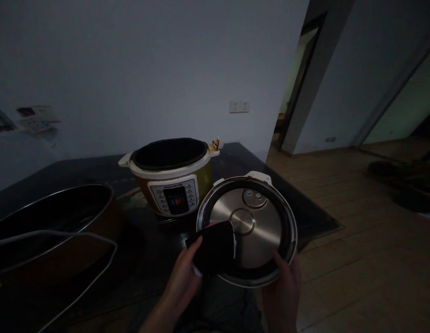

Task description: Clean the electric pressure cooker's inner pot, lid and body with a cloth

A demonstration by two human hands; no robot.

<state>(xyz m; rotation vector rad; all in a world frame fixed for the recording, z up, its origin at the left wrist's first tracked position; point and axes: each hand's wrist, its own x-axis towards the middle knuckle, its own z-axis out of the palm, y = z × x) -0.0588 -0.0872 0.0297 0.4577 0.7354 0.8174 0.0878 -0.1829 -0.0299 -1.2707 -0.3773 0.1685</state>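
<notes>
Head view: in front of the cooker, left fingers clutch a cloth, right fingers the lid (underside showing); likely wiping, so the next stroke needs steadiness.

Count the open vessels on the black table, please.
2: the green and white electric cooker, centre; the large round brown pot, left, partly cut off. Shadows may hide more.

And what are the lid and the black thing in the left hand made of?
The lid looks mostly like brushed metal, perhaps steel: light streaks across it. The black thing seems to be dull cloth: no shine, but it's too dark to be sure.
</notes>
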